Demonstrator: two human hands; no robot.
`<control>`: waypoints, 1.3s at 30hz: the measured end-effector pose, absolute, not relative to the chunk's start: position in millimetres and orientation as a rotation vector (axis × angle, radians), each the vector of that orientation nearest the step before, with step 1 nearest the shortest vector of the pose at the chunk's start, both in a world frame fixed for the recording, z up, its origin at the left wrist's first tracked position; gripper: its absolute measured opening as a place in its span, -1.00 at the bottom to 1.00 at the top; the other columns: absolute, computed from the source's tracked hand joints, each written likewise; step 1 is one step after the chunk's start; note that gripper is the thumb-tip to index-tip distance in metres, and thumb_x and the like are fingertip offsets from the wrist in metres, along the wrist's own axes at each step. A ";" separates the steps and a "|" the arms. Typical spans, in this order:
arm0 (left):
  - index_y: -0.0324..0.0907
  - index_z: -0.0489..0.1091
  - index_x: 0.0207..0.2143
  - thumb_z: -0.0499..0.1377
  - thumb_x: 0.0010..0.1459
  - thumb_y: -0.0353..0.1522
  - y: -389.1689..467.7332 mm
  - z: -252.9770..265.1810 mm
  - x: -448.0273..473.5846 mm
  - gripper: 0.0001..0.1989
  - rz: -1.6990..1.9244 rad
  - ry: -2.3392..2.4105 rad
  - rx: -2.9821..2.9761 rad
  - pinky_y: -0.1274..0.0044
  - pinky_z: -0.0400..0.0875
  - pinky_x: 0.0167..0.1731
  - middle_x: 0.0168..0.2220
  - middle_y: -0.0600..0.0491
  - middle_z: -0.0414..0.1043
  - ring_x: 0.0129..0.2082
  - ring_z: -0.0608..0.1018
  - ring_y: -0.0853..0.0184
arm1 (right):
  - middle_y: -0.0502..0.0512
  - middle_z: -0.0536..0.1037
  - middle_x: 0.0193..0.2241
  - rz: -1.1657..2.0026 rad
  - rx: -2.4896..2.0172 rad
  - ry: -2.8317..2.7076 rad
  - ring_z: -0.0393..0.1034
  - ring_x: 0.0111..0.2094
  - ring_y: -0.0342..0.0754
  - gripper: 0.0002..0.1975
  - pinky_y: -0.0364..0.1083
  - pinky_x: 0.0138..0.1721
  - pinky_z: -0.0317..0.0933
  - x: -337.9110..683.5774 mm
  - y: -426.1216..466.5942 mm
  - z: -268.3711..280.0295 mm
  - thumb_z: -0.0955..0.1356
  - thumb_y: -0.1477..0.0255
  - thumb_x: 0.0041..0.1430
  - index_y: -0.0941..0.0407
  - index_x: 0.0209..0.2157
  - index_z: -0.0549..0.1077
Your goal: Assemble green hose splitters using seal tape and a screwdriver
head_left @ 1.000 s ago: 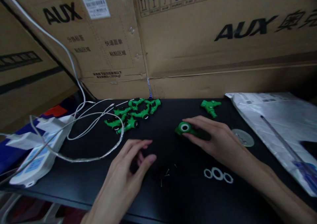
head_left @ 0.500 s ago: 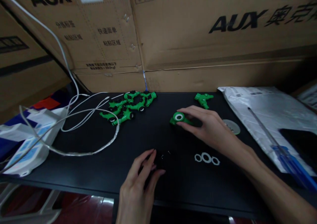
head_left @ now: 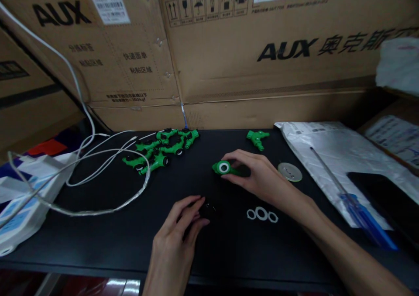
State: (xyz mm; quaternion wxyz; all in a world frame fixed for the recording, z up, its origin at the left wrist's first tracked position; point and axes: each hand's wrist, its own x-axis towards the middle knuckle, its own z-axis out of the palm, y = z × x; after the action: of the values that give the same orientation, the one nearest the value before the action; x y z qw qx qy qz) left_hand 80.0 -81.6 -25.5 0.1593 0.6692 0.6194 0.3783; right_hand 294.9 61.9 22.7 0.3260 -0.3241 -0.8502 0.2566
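Since a second ago, our left hand (head_left: 178, 230) has moved in to the small dark pieces (head_left: 212, 209); we cannot tell whether its fingers grip one. Our right hand (head_left: 258, 169) still pinches the green fitting (head_left: 217, 168) at the middle of the worktop (head_left: 114, 239), beyond the three white rings (head_left: 257, 213).

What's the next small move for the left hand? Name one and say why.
Probably pinch one of the small dark pieces with the left hand: its thumb and forefinger stand apart right beside them, while the right hand already holds the green fitting. Whether the left hand touches a piece is too dark to tell.
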 end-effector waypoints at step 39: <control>-0.03 0.34 0.06 0.28 0.30 -0.22 51.2 -2.6 58.8 -0.66 0.884 1.191 1.901 0.33 0.45 0.14 0.03 0.09 0.59 0.10 0.60 0.22 | 0.19 0.59 -0.45 0.239 -1.924 -2.112 0.51 -0.43 0.14 -0.66 0.02 -0.38 0.31 430.8 84.7 -8.1 0.46 0.07 -0.07 0.06 -0.49 0.46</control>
State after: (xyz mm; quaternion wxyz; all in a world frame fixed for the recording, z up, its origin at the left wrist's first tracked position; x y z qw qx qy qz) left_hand 58.8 51.2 -2.6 0.3572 0.7364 0.4614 0.3424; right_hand 430.8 84.7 -8.1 0.1370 -0.6649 -0.7297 0.0825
